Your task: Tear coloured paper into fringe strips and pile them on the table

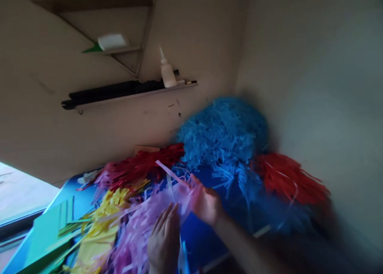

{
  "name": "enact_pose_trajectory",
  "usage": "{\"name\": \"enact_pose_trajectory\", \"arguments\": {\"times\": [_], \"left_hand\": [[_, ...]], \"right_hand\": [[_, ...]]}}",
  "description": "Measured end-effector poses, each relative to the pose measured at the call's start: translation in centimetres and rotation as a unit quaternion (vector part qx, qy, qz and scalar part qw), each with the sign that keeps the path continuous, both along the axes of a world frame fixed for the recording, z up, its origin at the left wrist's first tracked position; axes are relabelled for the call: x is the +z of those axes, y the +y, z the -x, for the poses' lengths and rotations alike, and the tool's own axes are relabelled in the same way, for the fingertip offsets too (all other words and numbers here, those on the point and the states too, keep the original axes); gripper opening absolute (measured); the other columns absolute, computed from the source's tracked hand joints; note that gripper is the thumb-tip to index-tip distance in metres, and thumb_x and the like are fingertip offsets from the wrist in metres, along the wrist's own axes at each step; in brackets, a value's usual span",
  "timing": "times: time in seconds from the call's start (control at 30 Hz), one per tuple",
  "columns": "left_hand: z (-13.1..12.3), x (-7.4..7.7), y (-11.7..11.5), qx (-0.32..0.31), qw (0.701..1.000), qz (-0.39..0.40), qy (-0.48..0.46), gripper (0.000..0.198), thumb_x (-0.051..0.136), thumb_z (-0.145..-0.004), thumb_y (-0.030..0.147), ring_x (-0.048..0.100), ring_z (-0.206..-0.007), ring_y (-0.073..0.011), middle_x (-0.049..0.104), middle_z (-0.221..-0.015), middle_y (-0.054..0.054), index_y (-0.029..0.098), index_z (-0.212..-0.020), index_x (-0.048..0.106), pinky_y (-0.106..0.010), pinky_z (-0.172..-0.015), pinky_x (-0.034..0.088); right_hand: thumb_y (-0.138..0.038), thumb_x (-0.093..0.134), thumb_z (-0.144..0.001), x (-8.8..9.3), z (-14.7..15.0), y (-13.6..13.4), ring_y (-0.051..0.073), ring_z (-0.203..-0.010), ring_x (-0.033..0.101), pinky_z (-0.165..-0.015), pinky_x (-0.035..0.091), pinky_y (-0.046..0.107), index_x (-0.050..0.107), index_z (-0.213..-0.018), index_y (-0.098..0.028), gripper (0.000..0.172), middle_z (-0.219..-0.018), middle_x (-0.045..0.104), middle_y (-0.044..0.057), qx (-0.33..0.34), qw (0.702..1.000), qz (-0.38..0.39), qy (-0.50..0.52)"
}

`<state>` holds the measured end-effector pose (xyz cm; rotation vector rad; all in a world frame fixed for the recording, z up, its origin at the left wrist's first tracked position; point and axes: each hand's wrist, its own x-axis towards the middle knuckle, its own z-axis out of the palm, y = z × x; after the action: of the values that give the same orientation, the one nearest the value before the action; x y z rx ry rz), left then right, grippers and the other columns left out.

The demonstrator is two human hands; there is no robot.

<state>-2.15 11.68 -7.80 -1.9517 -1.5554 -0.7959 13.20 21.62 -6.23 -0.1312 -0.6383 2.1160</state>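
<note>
A pile of pink-purple fringed paper [140, 226] lies across the blue table. My left hand [164, 238] rests flat over its right side, fingers stretched out side by side. My right hand [208, 204] is closed on the upper end of the pink paper, which looks thin and see-through there. One loose pink strip [172, 172] sticks out to the upper left from beside the right fingers. Some motion blur softens both hands, and the left thumb is hidden.
Blue fringed paper [224, 130] is heaped in the corner, with red fringe [290, 178] right of it. Dark red fringe [134, 166], yellow fringe [112, 204] and green sheets [48, 230] lie leftward on the blue table [203, 242]. A white bottle [168, 74] stands on the wall shelf [137, 95].
</note>
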Motion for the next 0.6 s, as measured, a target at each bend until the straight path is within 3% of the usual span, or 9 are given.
{"name": "enact_pose_trajectory", "arguments": {"times": [0.07,0.13,0.2,0.27,0.33,0.4,0.47,0.53,0.6], "left_hand": [[-1.3,-2.2,0.1,-0.012,0.998,0.055,-0.005,0.030,0.043,-0.094,0.012,0.070,-0.105,-0.0218,0.074,-0.112,-0.009,0.016,-0.118,0.060,-0.034,-0.089,0.055],[-2.2,-3.8,0.0,-0.016,0.991,0.132,-0.011,0.034,0.043,-0.092,0.009,0.069,-0.108,-0.0216,0.074,-0.113,-0.007,0.018,-0.120,0.059,-0.035,-0.092,0.055],[-2.9,-5.0,-0.1,-0.017,0.980,0.200,-0.019,0.038,0.043,-0.090,0.006,0.069,-0.108,-0.0214,0.075,-0.112,-0.007,0.020,-0.120,0.060,-0.036,-0.094,0.055],[-3.4,-6.0,-0.2,-0.016,0.971,0.239,-0.020,0.039,0.042,-0.089,0.005,0.068,-0.109,-0.0215,0.074,-0.113,-0.008,0.021,-0.119,0.061,-0.036,-0.095,0.055],[-3.9,-6.7,-0.1,-0.016,0.968,0.252,-0.016,0.039,0.040,-0.089,0.004,0.068,-0.110,-0.0218,0.073,-0.115,-0.009,0.019,-0.119,0.061,-0.036,-0.094,0.056],[-4.4,-7.1,0.0,-0.022,0.966,0.258,-0.010,0.039,0.040,-0.090,0.004,0.067,-0.111,-0.0216,0.073,-0.116,-0.010,0.017,-0.121,0.059,-0.036,-0.095,0.056],[-4.7,-7.2,0.0,-0.033,0.963,0.267,0.000,0.040,0.041,-0.089,0.003,0.066,-0.114,-0.0228,0.072,-0.117,-0.011,0.015,-0.122,0.058,-0.039,-0.099,0.054],[-4.9,-7.3,0.0,-0.039,0.959,0.281,0.014,0.040,0.042,-0.087,0.003,0.061,-0.121,-0.0253,0.071,-0.120,-0.010,0.015,-0.121,0.059,-0.043,-0.103,0.050],[-5.0,-7.4,-0.2,-0.029,0.955,0.293,0.024,0.043,0.041,-0.086,0.002,0.056,-0.126,-0.0277,0.068,-0.126,-0.010,0.015,-0.123,0.058,-0.048,-0.104,0.049]], "right_hand": [[-0.052,0.061,-0.079,-0.6,-3.6,1.7,0.027,-0.119,0.058,-0.099,0.045,0.049,0.059,-0.117,-0.028,0.046,-0.127,0.064,0.006,-0.076,0.996,-0.009,-0.051],[-0.050,0.056,-0.083,-0.9,-7.9,3.7,0.028,-0.116,0.060,-0.094,0.048,0.051,0.061,-0.110,-0.024,0.038,-0.122,0.066,0.009,-0.180,0.964,-0.042,-0.192],[-0.048,0.053,-0.084,-1.0,-11.8,5.2,0.029,-0.100,0.067,-0.086,0.053,0.050,0.063,-0.099,-0.021,0.032,-0.102,0.072,0.011,-0.330,0.856,-0.073,-0.392],[-0.048,0.050,-0.087,-1.0,-14.1,5.2,0.028,-0.107,0.064,-0.095,0.048,0.050,0.061,-0.108,-0.020,0.037,-0.105,0.070,0.011,-0.428,0.779,-0.080,-0.451],[-0.046,0.051,-0.090,-1.4,-13.7,3.3,0.027,-0.113,0.060,-0.104,0.040,0.050,0.060,-0.115,-0.020,0.037,-0.112,0.068,0.012,-0.478,0.690,-0.176,-0.514],[-0.041,0.050,-0.095,-2.3,-11.2,0.4,0.027,-0.111,0.061,-0.108,0.035,0.051,0.065,-0.110,-0.020,0.030,-0.110,0.069,0.012,-0.404,0.595,-0.367,-0.590],[-0.035,0.043,-0.099,-3.6,-8.0,-1.9,0.024,-0.114,0.061,-0.115,0.024,0.052,0.067,-0.112,-0.025,0.029,-0.109,0.072,0.006,-0.221,0.558,-0.528,-0.601],[-0.037,0.041,-0.101,-4.7,-5.8,-2.4,0.024,-0.124,0.054,-0.118,0.016,0.052,0.063,-0.122,-0.025,0.033,-0.124,0.067,0.006,-0.119,0.526,-0.575,-0.615],[-0.044,0.043,-0.100,-5.2,-5.5,-1.1,0.027,-0.134,0.044,-0.118,0.013,0.057,0.058,-0.131,-0.024,0.040,-0.139,0.057,0.008,-0.096,0.494,-0.570,-0.650]]}}
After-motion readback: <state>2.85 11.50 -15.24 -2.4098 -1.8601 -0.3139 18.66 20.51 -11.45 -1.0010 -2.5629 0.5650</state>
